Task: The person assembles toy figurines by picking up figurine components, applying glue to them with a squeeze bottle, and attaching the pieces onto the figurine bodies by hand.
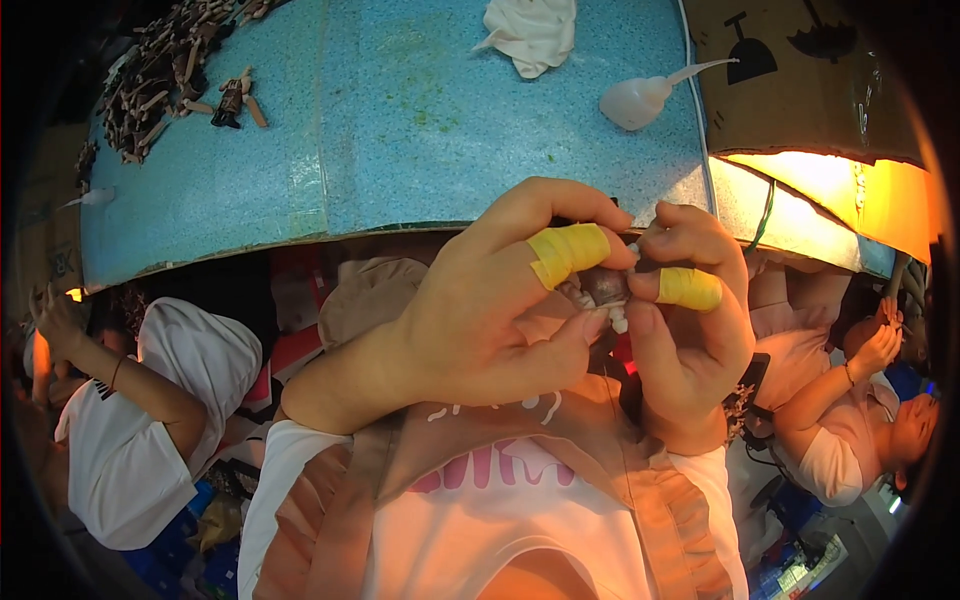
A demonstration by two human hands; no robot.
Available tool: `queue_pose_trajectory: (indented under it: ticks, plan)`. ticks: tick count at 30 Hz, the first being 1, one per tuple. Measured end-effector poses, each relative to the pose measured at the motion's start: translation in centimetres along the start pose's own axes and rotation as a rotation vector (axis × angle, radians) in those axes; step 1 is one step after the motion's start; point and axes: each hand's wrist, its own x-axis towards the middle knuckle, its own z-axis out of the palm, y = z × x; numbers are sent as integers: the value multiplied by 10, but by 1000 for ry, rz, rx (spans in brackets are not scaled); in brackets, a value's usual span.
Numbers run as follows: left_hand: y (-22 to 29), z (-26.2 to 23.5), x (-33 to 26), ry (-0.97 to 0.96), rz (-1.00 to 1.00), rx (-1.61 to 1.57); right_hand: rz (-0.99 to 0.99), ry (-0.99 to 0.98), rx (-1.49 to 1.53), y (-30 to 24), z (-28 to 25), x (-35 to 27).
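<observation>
Close in front of my chest, both hands are closed around a small doll figure with a brown torso and pale joint pieces. My left hand pinches it from the left, its thumb at the lower pale piece and its fingers curled over the top. From the right, my right hand grips it between thumb and curled fingers. Yellow tape wraps a left finger, and more yellow tape is on a right finger. The fingers hide part of the doll figure.
A blue table lies just beyond my hands. At its far left is a pile of similar doll figures, with a single one beside it. A white cloth and a squeeze bottle lie farther right. Co-workers sit on both sides.
</observation>
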Motion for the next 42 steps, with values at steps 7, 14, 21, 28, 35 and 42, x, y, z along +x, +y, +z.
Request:
queue_pose_trajectory:
  ticks: [7, 14, 21, 28, 35, 42]
  plan:
    - [-3, 5, -2, 40, -2, 15, 28, -71, -50, -2, -2, 4]
    - [1, 11, -4, 133, -165, -120, 110, -42, -23, 6, 2, -1]
    - [9, 10, -1, 89, -673, -965, 56, -52, -227, 0, 6, 0]
    - [16, 3, 2, -13, -660, -876, 224, -102, 249, 12, -2, -7]
    - [14, 3, 2, -17, -663, -841, 463, 129, 667, -2, 14, -6]
    - [12, 7, 1, -46, -555, -902, 172, -64, 316, 12, -5, -5]
